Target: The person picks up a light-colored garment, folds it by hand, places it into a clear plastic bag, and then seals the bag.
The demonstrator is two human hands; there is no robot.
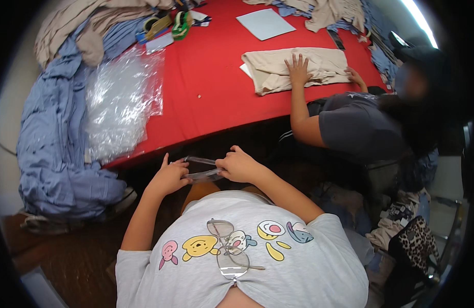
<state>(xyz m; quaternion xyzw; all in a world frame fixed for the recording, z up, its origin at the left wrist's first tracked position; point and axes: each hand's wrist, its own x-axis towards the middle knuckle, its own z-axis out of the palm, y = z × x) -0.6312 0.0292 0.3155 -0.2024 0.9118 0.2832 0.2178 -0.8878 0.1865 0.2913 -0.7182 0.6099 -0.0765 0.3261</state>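
"Sunglasses [233, 264] hang on the printed grey T-shirt [309, 267], nearest us. And the left hand [170, 177] and right hand [241, 166]?"

"Both half closed, pinching a clear plastic bag [205, 176] between them, just off the tabletop's [211, 77] near edge."

"More clear bags [121, 105]?"

"Piled at its left edge; one folded beige garment [270, 72] lies toward the right."

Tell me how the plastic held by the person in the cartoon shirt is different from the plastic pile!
The held plastic is between the left hand and right hand; the plastic pile lies on the red table.
The held plastic looks small and narrow; the plastic pile spreads wide.
Both look see-through.
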